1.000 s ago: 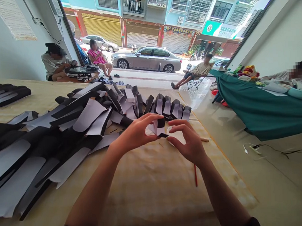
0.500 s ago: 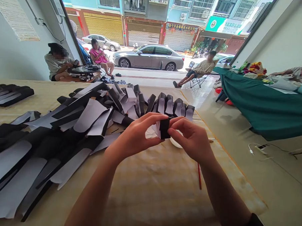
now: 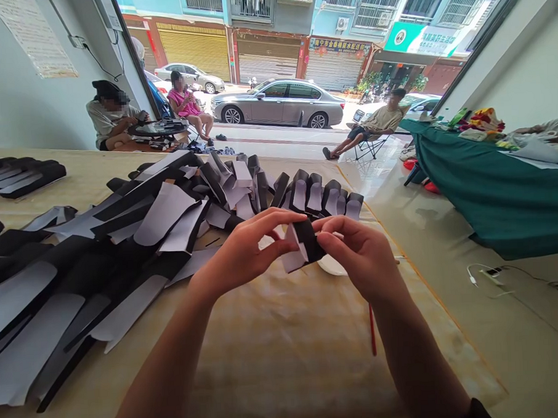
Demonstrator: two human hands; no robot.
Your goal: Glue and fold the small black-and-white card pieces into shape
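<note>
- Right grip (image 3: 367,257): thumb and index pinched on the right edge of the small folded piece (image 3: 313,247), black outside, white inside.
- Left grip (image 3: 244,253): index tip at the piece's top edge, thumb against its white part. Reads as a light fingertip hold.
- Key relation: piece sits directly between the two grips, held above the tabletop (image 3: 275,338). Right of the left grip, left of the right one. Neither hand clearly nearer, both in contact.
- Axis: black band runs top to bottom, tilted, lower end leaning to the right grip. White part faces the left grip. True long axis can't be told, too foreshortened.
- Just below and behind the right fingertips: white dish (image 3: 331,268), partly covered by the hand.
- Below the right grip, beside the forearm: red stick (image 3: 372,334), pointing roughly back at the wearer.
- Just beyond both grips: row of folded pieces (image 3: 314,195), on end, black tops.
- Left of the left grip: large heap of black-and-white pieces (image 3: 166,217), loosely overlapped.
- Far right of the right grip, apart: green cloth (image 3: 477,194).
</note>
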